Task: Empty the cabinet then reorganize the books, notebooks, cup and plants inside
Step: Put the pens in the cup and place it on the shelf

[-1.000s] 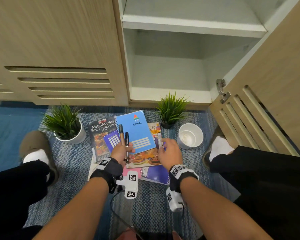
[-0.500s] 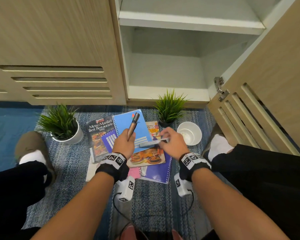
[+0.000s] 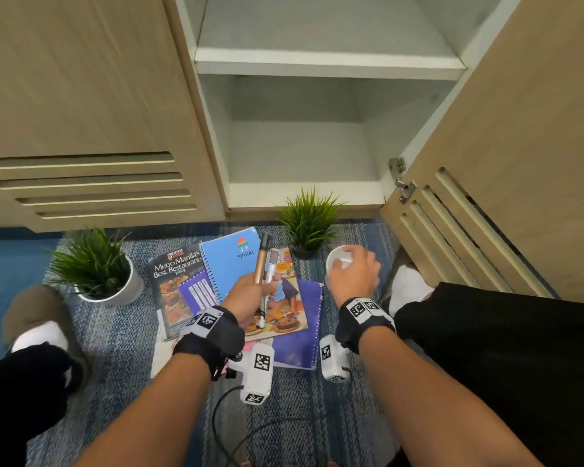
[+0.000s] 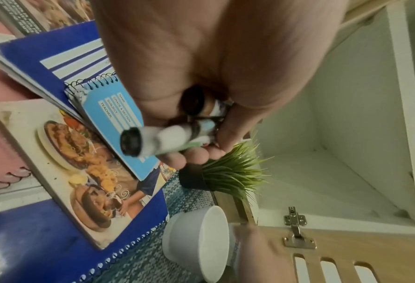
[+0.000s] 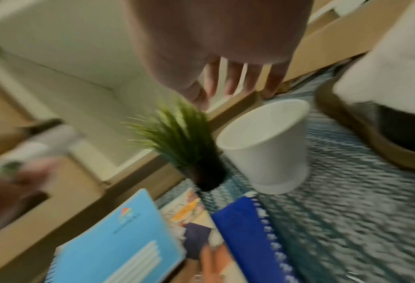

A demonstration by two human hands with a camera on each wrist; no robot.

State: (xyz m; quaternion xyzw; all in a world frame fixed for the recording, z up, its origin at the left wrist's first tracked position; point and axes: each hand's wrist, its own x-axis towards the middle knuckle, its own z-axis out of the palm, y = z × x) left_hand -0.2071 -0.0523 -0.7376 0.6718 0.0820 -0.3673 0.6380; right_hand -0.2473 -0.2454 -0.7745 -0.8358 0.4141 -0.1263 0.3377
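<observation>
My left hand (image 3: 255, 291) grips two pens (image 3: 265, 264), one copper and one white, upright over the pile of books; the left wrist view shows my fingers curled round the pens (image 4: 158, 141). My right hand (image 3: 354, 271) hovers with spread fingers (image 5: 235, 80) just above the empty white cup (image 5: 262, 153) on the rug, holding nothing. On the rug lie a restaurant guide (image 3: 176, 274), a light blue spiral notebook (image 3: 231, 261), a cookbook (image 3: 284, 315) and a dark blue spiral notebook (image 3: 300, 338). One plant in a white pot (image 3: 95, 264) stands at the left, and a smaller plant in a black pot (image 3: 309, 224) stands by the cabinet.
The cabinet (image 3: 304, 193) stands open with both shelves bare. Its slatted door (image 3: 503, 163) swings out at the right, close to my right knee. My feet in slippers (image 3: 34, 318) flank the pile. A closed slatted door (image 3: 81, 129) fills the left.
My right hand passed the white pen to my left hand, which now holds both pens. The right hand then moved right, over the white cup.
</observation>
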